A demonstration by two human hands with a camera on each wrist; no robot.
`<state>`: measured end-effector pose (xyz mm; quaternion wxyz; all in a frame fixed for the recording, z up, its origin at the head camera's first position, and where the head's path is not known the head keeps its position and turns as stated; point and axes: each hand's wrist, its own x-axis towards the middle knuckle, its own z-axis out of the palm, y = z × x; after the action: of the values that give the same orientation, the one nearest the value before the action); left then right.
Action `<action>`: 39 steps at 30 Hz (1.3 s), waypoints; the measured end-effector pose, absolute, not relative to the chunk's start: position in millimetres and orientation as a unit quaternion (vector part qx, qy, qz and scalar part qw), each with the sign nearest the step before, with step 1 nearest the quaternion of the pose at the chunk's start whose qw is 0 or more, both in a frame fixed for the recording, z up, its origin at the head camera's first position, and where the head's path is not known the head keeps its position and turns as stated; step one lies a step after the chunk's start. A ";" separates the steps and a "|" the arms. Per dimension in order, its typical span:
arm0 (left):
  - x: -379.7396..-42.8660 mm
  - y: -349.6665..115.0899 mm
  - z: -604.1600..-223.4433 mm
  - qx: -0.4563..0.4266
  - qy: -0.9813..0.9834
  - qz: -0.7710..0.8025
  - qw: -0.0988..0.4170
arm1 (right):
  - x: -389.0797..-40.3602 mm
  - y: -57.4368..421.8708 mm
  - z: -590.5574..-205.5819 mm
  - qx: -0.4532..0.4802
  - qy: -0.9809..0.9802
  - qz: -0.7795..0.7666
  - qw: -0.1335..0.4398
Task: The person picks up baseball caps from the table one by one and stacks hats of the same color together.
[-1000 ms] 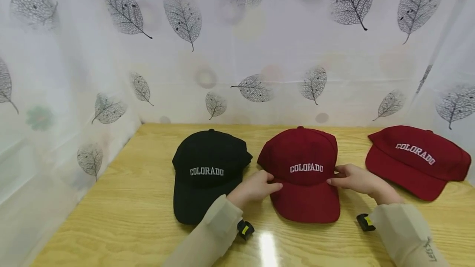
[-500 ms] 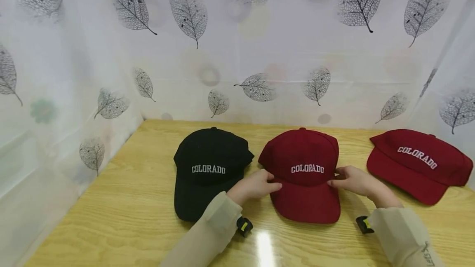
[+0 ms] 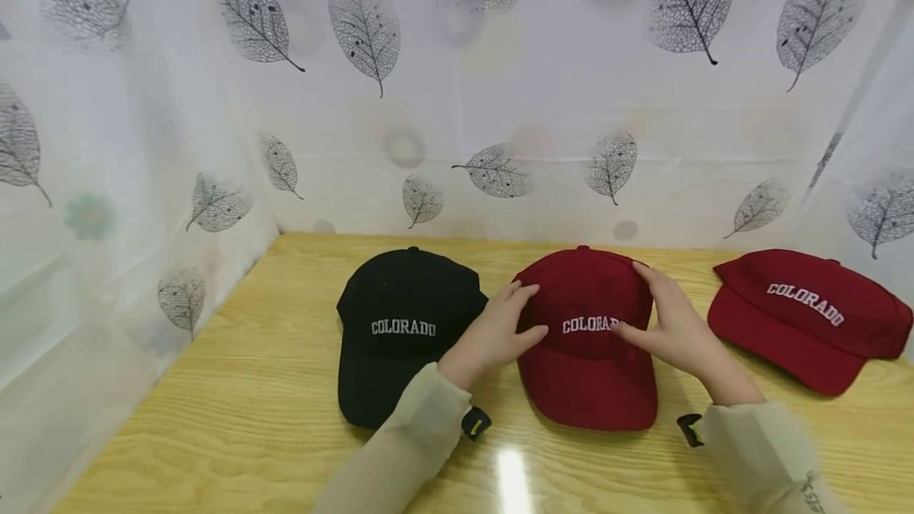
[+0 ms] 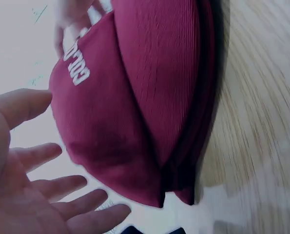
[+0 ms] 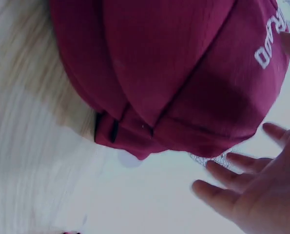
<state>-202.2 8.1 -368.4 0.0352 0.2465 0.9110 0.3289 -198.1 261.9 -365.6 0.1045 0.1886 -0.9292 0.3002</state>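
Observation:
A dark red baseball cap (image 3: 585,387) with white COLORADO lettering lies in the middle of the table, brim toward me. In both wrist views a second red brim layer shows under its brim. At the cap's left side is my left hand (image 3: 493,335), fingers spread and thumb toward the crown. My right hand (image 3: 678,331) spreads over its right side, the thumb in front of the last letters. The left wrist view shows the left fingers (image 4: 62,187) apart from the crown; the right wrist view shows the right fingers (image 5: 227,180) straight and beside it.
A black COLORADO cap (image 3: 400,292) lies left of the middle cap, partly behind my left forearm. Another red cap (image 3: 807,316) sits at the right, turned at an angle. The wooden table (image 3: 236,387) ends at a leaf-patterned curtain (image 3: 343,133) behind and at the sides.
Both hands have let go of the cap's lower sides near the brim. They have moved up along the crown, with fingers now spread. The caps stay in place.

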 end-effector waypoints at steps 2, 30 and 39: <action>-202.6 14.1 -369.7 0.255 0.917 0.307 0.016 | -197.4 257.4 -368.1 0.196 -0.929 0.292 0.116; -204.0 29.9 -382.8 0.212 0.953 0.212 0.039 | -196.2 253.7 -381.1 0.165 -0.955 0.241 0.042; -203.7 27.3 -379.4 0.219 0.947 0.234 0.014 | -196.5 255.1 -377.5 0.176 -0.950 0.252 0.062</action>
<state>-203.7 27.3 -379.4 0.0138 0.2185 0.9472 0.2341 -196.5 255.1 -377.5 0.0618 0.1761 -0.9495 0.2520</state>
